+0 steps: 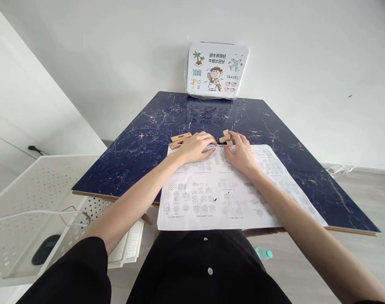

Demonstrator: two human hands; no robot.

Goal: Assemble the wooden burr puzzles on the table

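My right hand (241,154) has its fingertips and thumb against a small cluster of light wooden puzzle blocks (226,136), just beyond the far edge of the paper. My left hand (197,147) rests palm down, fingers curved, thumb apart, and nothing shows between them. Beside its knuckles lie flat wooden pieces with slots (180,137), partly covered by that hand. Under both hands is a large white sheet of printed diagrams (186,215); its small print is too faint to read.
A white tin case with cartoon drawings (218,69) leans on the wall at the back of the dark blue marbled table (142,139). White perforated shelving (69,169) with a cable stands at the left. A bottle with a turquoise cap (264,253) is on the floor.
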